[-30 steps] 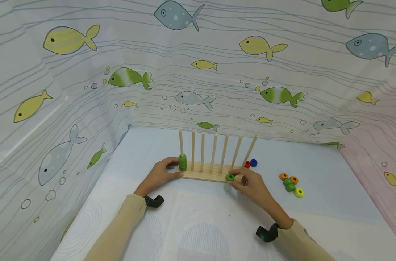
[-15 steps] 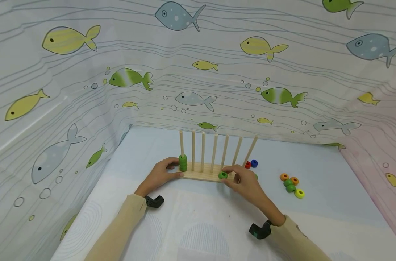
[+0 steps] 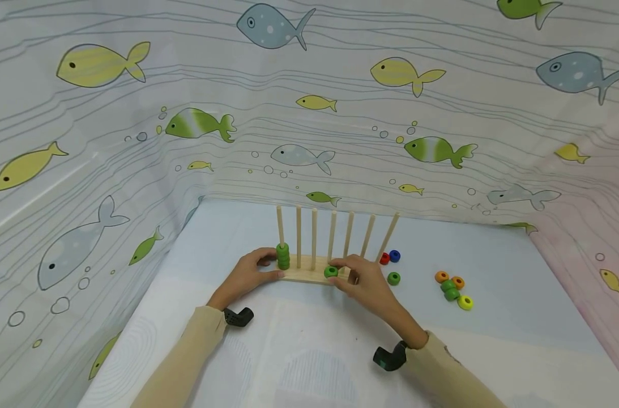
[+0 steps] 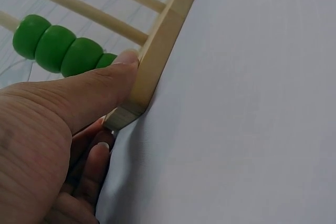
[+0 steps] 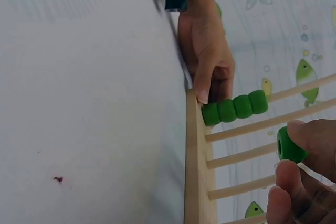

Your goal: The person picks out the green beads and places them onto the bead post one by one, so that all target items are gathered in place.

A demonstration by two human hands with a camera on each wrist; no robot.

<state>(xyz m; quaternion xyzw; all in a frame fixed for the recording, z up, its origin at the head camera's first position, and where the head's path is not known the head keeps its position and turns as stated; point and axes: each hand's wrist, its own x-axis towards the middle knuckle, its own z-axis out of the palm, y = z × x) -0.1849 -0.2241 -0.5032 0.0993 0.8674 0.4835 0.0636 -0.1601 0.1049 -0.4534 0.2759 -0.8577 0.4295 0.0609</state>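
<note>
A wooden peg rack (image 3: 304,276) with several upright pegs stands on the table. Its leftmost peg carries a stack of several green beads (image 3: 282,256), also large in the left wrist view. My left hand (image 3: 244,277) grips the rack's left end, with the thumb (image 4: 113,77) on the base's edge beside the stack and the other fingers behind. Between thumb and fingertips, my right hand (image 3: 365,283) pinches a loose green bead (image 5: 291,148). That bead is off the pegs, in front of the middle ones in the head view, with its hole showing.
Right of the rack lies a single green bead (image 3: 393,278), with a red bead (image 3: 384,259) and a blue bead (image 3: 395,256) behind it. Farther right sit two orange beads (image 3: 458,282), green beads (image 3: 451,294) and a yellow bead (image 3: 465,302). A fish-printed sheet (image 3: 360,130) walls the table.
My right hand has carried the green bead leftward along the rack's front, uncovering the single green bead on the table. My left hand keeps its hold on the rack's end.
</note>
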